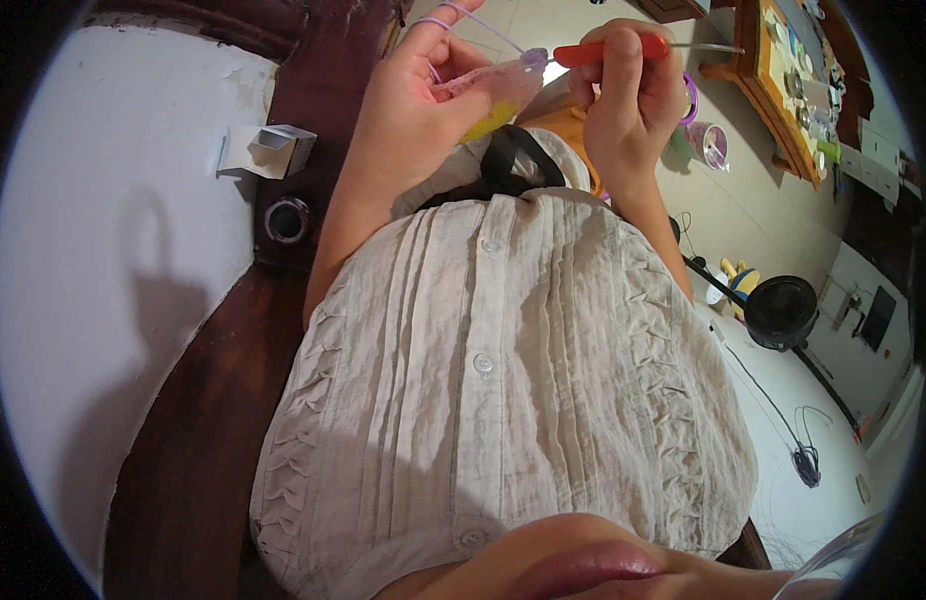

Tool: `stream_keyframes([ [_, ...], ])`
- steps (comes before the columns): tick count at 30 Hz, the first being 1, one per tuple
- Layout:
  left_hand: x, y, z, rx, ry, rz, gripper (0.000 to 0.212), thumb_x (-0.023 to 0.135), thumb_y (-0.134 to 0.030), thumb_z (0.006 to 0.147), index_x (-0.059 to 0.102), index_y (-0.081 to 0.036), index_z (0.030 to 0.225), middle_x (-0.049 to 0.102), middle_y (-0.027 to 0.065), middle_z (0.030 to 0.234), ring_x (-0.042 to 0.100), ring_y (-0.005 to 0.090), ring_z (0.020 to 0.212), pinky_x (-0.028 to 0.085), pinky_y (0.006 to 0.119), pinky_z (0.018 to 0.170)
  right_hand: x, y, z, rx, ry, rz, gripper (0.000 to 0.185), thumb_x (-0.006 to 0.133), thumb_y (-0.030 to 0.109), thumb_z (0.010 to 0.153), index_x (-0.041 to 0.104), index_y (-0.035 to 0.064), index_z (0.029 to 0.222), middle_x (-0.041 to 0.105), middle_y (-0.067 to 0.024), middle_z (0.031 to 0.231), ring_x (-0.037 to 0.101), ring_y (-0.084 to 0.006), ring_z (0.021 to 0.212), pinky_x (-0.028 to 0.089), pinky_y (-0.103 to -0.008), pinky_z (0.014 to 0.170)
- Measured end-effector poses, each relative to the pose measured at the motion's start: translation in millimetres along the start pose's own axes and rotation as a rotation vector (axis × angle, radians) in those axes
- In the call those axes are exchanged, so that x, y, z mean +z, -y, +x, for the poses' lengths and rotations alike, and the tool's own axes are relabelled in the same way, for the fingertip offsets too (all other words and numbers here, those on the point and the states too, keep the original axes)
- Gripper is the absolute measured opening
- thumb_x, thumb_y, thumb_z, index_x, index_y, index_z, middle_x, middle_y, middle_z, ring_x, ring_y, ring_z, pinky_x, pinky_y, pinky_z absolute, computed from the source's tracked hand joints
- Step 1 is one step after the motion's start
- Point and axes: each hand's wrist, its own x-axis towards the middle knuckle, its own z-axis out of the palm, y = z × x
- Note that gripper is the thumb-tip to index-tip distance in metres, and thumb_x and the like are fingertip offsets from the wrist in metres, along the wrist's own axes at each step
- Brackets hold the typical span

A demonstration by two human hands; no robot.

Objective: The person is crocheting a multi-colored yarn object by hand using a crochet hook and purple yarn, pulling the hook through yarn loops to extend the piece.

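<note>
My left hand (425,97) pinches a small crocheted piece (519,86) in pale pink and yellow, most of it behind my thumb and fingers. Lilac yarn (497,34) loops round a raised left finger and runs taut to a lilac tip of the piece. In my right hand (632,105) is a crochet hook with a red handle (579,54), gripped between thumb and fingers. One end of the hook meets the lilac tip; a thin metal shaft (707,47) sticks out at the other end. Below both hands lies a black strap (519,161).
An opened white carton (272,152) and a round dark container (287,220) sit on dark wood beside the white wall (95,262) at left. To the right are a black fan (780,311), a coiled cable (806,463), a waste bin (707,145) and a wooden table (752,97) with jars.
</note>
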Motion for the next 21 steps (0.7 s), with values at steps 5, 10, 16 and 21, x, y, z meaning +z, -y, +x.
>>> stream_keyframes([
  [5,5,-10,-2,-0.045,-0.057,0.034,0.067,0.068,-0.003,0.089,0.029,0.01,0.143,0.059,0.0042,0.089,0.062,0.0076,0.083,0.048,0.018,0.075,4,0,-1,-0.211,0.084,-0.102,0.013,0.05,0.011,0.1,0.053,-0.0009,0.098,0.063,-0.0106,0.084,0.048,-0.0069,0.051,0.037,-0.0197,0.045],
  [10,0,-5,-1,0.048,-0.088,0.07,0.066,0.067,-0.006,0.09,0.029,0.01,0.143,0.06,0.006,0.087,0.063,0.0097,0.083,0.049,0.019,0.076,5,-1,1,-0.314,0.169,-0.175,0.009,0.051,0.004,0.098,0.055,-0.0042,0.099,0.063,-0.012,0.083,0.05,-0.0082,0.052,0.039,-0.0205,0.046],
  [16,3,-13,-2,0.017,-0.137,-0.146,0.065,0.066,-0.002,0.089,0.031,0.008,0.143,0.062,0.0086,0.091,0.064,0.0118,0.083,0.05,0.021,0.077,7,9,-1,-0.218,0.186,-0.277,0.01,0.07,0.001,0.085,0.067,0.0032,0.094,0.066,-0.008,0.082,0.062,-0.0144,0.067,0.049,-0.0256,0.058],
  [21,-3,-14,-1,-0.011,-0.138,-0.08,0.065,0.062,0.0,0.09,0.028,0.006,0.145,0.063,0.0086,0.094,0.063,0.0117,0.083,0.05,0.02,0.075,11,7,1,-0.349,0.214,-0.375,0.016,0.074,0.004,0.08,0.069,0.0076,0.095,0.068,-0.0047,0.081,0.063,-0.0143,0.062,0.046,-0.0238,0.051],
])
